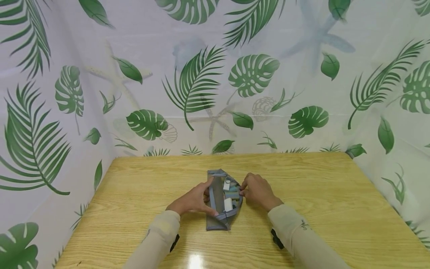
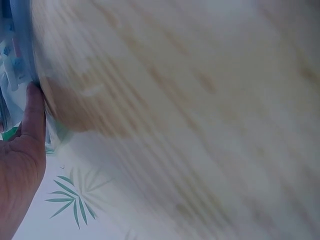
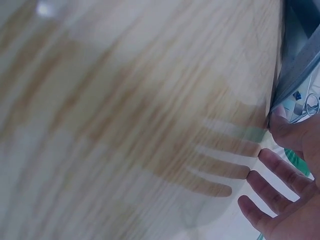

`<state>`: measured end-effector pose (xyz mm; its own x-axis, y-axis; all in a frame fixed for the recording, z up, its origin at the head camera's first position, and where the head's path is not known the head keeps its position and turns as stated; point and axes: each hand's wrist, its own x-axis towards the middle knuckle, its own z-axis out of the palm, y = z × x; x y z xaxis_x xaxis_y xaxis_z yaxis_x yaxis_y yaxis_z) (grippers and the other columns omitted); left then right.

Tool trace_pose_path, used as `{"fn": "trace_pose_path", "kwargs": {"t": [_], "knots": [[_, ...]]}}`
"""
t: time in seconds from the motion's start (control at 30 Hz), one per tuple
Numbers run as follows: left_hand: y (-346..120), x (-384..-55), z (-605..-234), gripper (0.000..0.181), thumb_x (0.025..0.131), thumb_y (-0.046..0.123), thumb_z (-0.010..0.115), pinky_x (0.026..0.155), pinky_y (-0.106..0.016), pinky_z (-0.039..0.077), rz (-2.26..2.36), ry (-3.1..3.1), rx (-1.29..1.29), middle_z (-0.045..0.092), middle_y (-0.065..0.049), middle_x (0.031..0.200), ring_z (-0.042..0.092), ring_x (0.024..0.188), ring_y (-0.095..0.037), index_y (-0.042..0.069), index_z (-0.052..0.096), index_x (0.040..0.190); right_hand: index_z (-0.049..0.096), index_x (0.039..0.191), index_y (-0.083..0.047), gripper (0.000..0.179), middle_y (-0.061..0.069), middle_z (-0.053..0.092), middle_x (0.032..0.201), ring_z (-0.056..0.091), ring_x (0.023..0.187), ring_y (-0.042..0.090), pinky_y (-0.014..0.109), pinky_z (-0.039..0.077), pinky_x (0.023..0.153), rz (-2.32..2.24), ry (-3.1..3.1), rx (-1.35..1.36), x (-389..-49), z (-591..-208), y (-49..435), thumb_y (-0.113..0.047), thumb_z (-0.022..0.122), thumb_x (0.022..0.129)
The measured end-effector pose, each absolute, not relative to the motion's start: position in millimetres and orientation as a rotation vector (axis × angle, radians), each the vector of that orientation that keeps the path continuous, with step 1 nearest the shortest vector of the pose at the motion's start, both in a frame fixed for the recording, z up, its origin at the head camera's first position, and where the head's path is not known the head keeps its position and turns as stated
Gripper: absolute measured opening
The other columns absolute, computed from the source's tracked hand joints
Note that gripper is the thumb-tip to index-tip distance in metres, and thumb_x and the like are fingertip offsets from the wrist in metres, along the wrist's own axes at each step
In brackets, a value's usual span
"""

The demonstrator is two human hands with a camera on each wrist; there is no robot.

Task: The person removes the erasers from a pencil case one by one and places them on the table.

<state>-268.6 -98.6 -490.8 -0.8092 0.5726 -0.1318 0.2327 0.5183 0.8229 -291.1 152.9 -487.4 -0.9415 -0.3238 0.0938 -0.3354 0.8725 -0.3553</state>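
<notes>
A grey-blue zip pouch (image 1: 219,194) with a mesh panel lies on the table, its mouth gaping. Inside it are a white block-like item (image 1: 228,204), a smaller white item (image 1: 226,185) near a ring, and several blue and yellowish pieces too small to identify. My left hand (image 1: 193,200) holds the pouch's left side, thumb at the near end and forefinger toward the far end. At the right rim, my right hand (image 1: 258,190) pinches the edge. In the right wrist view, the thumb (image 3: 281,122) meets the rim while other fingers are spread by the tabletop.
The wooden table (image 1: 147,183) reaches to a hanging cloth (image 1: 208,93) printed with green leaves at the back and sides. A dark strap (image 1: 277,239) shows under the right sleeve, another (image 1: 174,243) by the left. Light glares off the front of the table.
</notes>
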Motion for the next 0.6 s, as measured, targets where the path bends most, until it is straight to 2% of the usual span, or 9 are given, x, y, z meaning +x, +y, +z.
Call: {"fn": "trace_pose_path", "kwargs": {"t": [0.17,0.4,0.6], "knots": [[-96.6,-268.4,-488.1,0.122,0.068,0.026,0.086,0.095,-0.035,0.045,1.195,2.387,0.669,0.048,-0.014,0.127,0.053,0.112,-0.022,0.009,0.0,0.153,0.077,0.08,-0.014,0.005,-0.001,0.06,0.09,0.058,0.083,0.022,0.042,0.051,0.074,0.608,-3.005,0.518,-290.4,-486.6,153.9,-0.018,0.079,0.078],[-95.6,-267.2,-487.4,0.122,0.068,0.025,0.087,0.095,-0.037,0.045,1.201,2.387,0.664,0.047,-0.016,0.13,0.053,0.114,-0.024,0.006,0.001,0.152,0.077,0.081,-0.013,0.005,-0.001,0.061,0.09,0.058,0.085,0.023,0.043,0.05,0.076,0.626,-2.997,0.514,-289.5,-488.1,155.2,-0.018,0.079,0.078],[-96.4,-267.3,-489.8,0.122,0.068,0.027,0.086,0.096,-0.036,0.045,1.207,2.38,0.666,0.05,-0.013,0.126,0.054,0.111,-0.02,0.007,0.0,0.152,0.077,0.084,-0.013,0.007,-0.001,0.063,0.09,0.059,0.085,0.023,0.043,0.05,0.077,0.619,-2.981,0.55,-287.4,-489.5,156.0,-0.018,0.078,0.079]]}}
